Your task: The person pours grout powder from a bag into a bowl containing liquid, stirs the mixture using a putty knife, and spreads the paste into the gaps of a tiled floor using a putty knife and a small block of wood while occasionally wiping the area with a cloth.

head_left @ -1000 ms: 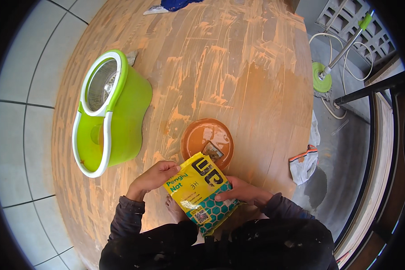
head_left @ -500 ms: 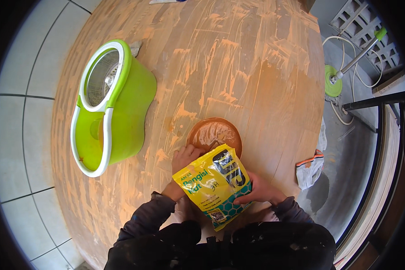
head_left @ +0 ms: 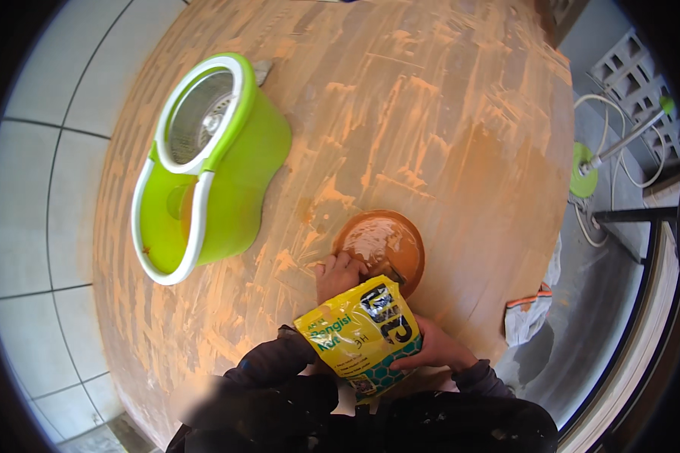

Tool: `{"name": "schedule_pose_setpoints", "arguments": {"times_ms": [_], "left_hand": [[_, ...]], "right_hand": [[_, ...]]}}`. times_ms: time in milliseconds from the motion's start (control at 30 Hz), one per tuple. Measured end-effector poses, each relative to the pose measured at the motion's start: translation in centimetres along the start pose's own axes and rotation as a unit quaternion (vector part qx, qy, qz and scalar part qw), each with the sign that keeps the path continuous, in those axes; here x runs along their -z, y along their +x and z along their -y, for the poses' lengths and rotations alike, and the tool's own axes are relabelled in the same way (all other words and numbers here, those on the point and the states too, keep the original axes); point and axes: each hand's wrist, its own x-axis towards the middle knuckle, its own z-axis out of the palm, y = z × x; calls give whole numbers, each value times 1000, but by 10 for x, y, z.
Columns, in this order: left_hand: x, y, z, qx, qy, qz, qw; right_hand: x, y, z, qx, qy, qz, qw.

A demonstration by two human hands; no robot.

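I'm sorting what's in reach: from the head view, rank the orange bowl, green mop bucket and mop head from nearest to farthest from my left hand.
1. Orange bowl, right beside the left hand.
2. Green mop bucket, up to the left.
3. Mop head, far right on the grey floor.

My right hand grips the yellow pouch at its lower side, my left hand at its top, tipped over the orange bowl; green mop bucket stands well left on the smeared floor.
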Motion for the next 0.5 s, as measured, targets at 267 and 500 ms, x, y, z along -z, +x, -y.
{"name": "schedule_pose_setpoints", "arguments": {"times_ms": [267,500], "left_hand": [[32,0,5,17,-292,83,952],[59,-1,5,-102,-137,-73,983]], "right_hand": [[-1,-10,8,-38,-5,-39,998],[6,-12,8,-12,1,-46,999]]}}
